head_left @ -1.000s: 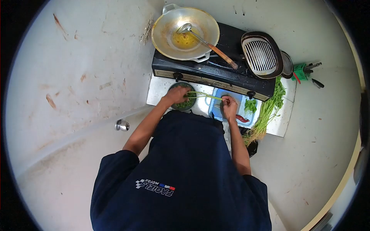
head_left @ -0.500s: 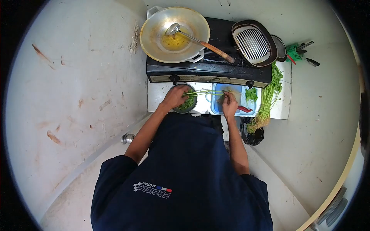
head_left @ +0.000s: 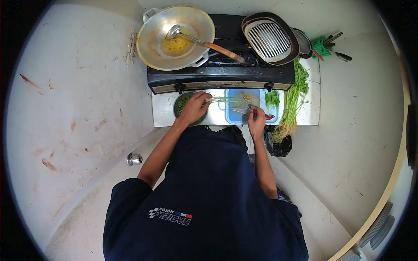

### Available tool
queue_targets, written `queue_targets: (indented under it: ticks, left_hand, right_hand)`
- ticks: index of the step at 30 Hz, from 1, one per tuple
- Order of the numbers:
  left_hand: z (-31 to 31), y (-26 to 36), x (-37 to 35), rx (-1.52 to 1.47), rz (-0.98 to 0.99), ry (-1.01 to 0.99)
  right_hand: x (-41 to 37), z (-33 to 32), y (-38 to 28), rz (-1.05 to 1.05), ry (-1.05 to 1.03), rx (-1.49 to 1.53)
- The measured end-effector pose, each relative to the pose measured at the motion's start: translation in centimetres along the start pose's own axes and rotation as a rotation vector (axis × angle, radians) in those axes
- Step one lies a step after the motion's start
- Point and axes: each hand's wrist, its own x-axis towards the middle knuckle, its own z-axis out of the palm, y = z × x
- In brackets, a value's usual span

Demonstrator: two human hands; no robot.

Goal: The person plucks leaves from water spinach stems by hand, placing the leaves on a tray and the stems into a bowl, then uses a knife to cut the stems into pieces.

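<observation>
My left hand (head_left: 195,107) is closed around a few thin green stalks (head_left: 224,100). Their pale ends reach right, over the blue cutting board (head_left: 233,119). Beneath that hand is a dark round bowl (head_left: 176,107) with chopped greens (head_left: 183,102) in it, partly covered by the hand. My right hand (head_left: 257,121) grips a knife (head_left: 238,110) at the board; its blade points left and its red handle shows to the right of the fingers. Small root trimmings (head_left: 247,99) and loose green leaves (head_left: 272,99) lie on the board.
Behind the counter stands a black gas stove (head_left: 226,75) bearing a large wok (head_left: 150,48) with oil and a wooden-handled ladle (head_left: 222,51), plus a grill pan (head_left: 267,40). At right lie a bunch of leafy greens with roots (head_left: 292,102), a black plastic bag (head_left: 281,148) and a green utensil basket (head_left: 320,48).
My right hand has let go of the stalks' right ends and taken hold of the knife. My left hand still holds the stalks. The whole view has shifted slightly.
</observation>
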Motion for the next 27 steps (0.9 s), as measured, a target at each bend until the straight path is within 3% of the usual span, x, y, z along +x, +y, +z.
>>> queue_targets:
  ticks: [4, 8, 16, 22, 27]
  left_hand:
    - [3.8, 1.0, 1.3, -0.004, 0.013, -0.137]
    - [7.6, 1.3, 2.6, 0.004, 0.054, -0.103]
    - [10.9, 3.6, 2.7, 0.028, -0.117, -0.035]
    - [12.1, 3.3, 1.7, 0.035, -0.203, 0.04]
    - [12.1, 3.3, 1.5, 0.02, -0.241, 0.059]
  right_hand:
    - [3.0, -2.1, 1.2, -0.181, -0.063, -0.198]
    - [5.7, -3.0, 2.2, -0.325, -0.162, -0.245]
    - [8.1, -2.5, 1.3, -0.497, -0.34, -0.35]
    - [9.0, -1.2, 2.0, -0.519, -0.515, -0.474]
    - [9.8, -0.3, 3.6, -0.501, -0.452, -0.372]
